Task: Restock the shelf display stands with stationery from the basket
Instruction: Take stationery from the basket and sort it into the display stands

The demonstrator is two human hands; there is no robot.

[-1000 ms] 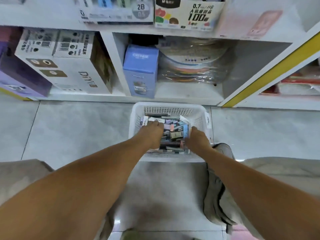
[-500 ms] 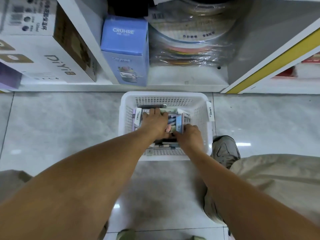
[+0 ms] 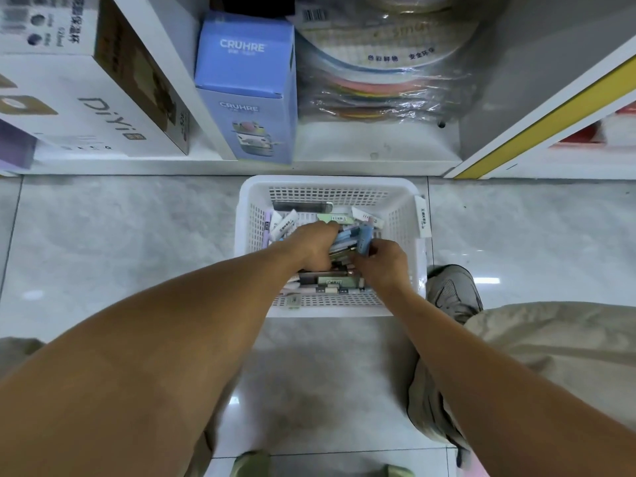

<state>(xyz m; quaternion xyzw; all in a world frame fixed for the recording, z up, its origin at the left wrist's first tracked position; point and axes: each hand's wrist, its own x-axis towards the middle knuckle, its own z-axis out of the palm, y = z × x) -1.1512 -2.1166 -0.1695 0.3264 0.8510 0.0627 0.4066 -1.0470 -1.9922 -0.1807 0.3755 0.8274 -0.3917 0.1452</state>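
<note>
Floor-set basket (image 3: 402, 215) holds stationery (image 3: 330, 282) under both hands (image 3: 311, 247).

We see both forearms bare to the near edge of the view, with no sleeves, watch or bands on them, and the left hand (image 3: 311, 247) and right hand (image 3: 380, 266) are ungloved, without rings that we can make out. We wear loose khaki-beige trousers (image 3: 557, 342), the cloth creased and bunched in folds near the knee. On one foot we make out a grey lace-up sneaker (image 3: 452, 292) with mesh panels. Pale green shoe tips (image 3: 249, 464) show at the bottom edge.
</note>
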